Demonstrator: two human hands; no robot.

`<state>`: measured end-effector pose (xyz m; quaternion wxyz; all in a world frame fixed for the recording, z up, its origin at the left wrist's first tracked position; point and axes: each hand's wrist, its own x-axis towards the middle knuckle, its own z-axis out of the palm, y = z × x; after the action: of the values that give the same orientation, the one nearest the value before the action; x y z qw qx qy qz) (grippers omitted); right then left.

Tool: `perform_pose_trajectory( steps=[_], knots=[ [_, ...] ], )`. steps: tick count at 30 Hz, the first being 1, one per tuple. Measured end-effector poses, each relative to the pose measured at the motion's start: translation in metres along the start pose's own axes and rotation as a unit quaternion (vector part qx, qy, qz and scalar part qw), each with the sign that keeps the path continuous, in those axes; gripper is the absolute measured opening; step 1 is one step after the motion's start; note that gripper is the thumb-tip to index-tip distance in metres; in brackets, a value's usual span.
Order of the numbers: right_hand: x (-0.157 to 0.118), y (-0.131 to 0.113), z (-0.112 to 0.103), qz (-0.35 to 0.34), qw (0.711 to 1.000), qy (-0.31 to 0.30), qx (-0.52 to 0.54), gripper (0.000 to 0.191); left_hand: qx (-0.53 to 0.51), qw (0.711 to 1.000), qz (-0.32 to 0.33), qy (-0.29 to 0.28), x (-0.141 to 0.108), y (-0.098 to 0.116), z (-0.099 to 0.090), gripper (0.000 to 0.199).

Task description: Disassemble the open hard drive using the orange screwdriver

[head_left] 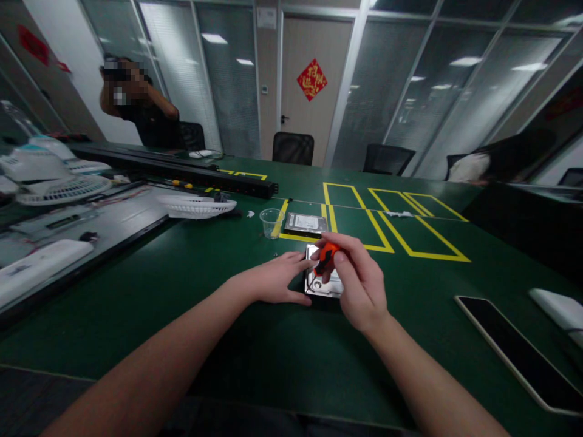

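A hard drive [334, 286] with a shiny metal face lies on the green table in front of me, partly hidden by my hands. My left hand [279, 276] steadies its left side, thumb by the near corner and fingers toward the far edge. In my right hand [359, 279] is an orange and black screwdriver [326, 257], held in closed fingers. Its thin shaft slants down to the drive's near left corner; the tip is too small to make out. Just beyond lies a second hard drive [306, 223], label up, beside a clear plastic cup [272, 223].
Yellow tape rectangles [426, 255] mark the green table [255, 370]. A phone [514, 349] lies at the right. White fan parts [195, 206], long black bars [182, 167] and a panel [127, 212] crowd the left. A person [155, 124] is at the far left.
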<state>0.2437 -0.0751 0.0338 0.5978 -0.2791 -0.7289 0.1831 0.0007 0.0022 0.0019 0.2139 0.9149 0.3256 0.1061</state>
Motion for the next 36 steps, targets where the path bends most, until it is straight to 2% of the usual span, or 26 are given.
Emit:
perform_pose_trajectory(
  steps=[10, 15, 23, 29, 36],
  knots=[
    [0.0023, -0.0008, 0.0042, 0.007, 1.000, 0.005, 0.024, 0.027, -0.008, 1.000, 0.003, -0.002, -0.0002, 0.0014, -0.0011, 0.106],
    [0.0011, 0.0011, 0.0061, 0.025, 0.999, 0.020, 0.026, 0.021, -0.014, 1.000, -0.023, -0.011, -0.0003, 0.0062, -0.0040, 0.110],
    [0.0028, -0.0002, 0.0039, 0.009, 1.000, 0.005, -0.012, 0.029, -0.017, 1.000, -0.010, -0.003, -0.0009, 0.0049, -0.0031, 0.106],
    [0.0026, -0.0018, 0.0005, -0.010, 1.000, -0.006, 0.005, 0.038, -0.013, 1.000, 0.004, 0.004, 0.0003, 0.0031, -0.0017, 0.101],
    [0.0029, -0.0006, 0.0017, -0.002, 1.000, 0.001, -0.013, 0.035, -0.013, 1.000, -0.021, -0.012, 0.0003, 0.0061, -0.0034, 0.100]
  ],
)
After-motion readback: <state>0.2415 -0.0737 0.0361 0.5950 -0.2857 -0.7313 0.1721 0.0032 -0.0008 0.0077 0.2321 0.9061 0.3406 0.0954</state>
